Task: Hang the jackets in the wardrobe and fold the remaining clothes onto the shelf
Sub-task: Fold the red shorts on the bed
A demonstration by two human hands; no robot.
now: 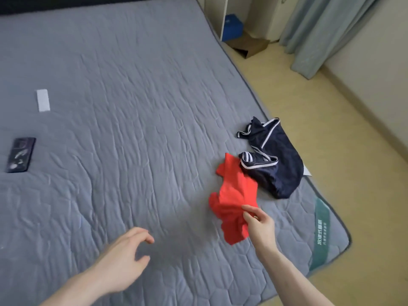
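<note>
The right hand (260, 226) pinches the near edge of the red garment (236, 195), which lies crumpled on the grey mattress (132, 107) beside the navy garment (276, 160). The left hand (125, 259) hovers over the mattress, fingers loosely spread, holding nothing.

- mattress (132, 107): grey quilted cloth, matt, stitched into puckered ridges
- red garment (236, 195), on mattress: thin soft cloth, matt, crumpled
- navy garment (278, 164), touching the red one: matt cloth, white striped trim
- phone (21, 154), far across mattress: glossy dark face
</note>
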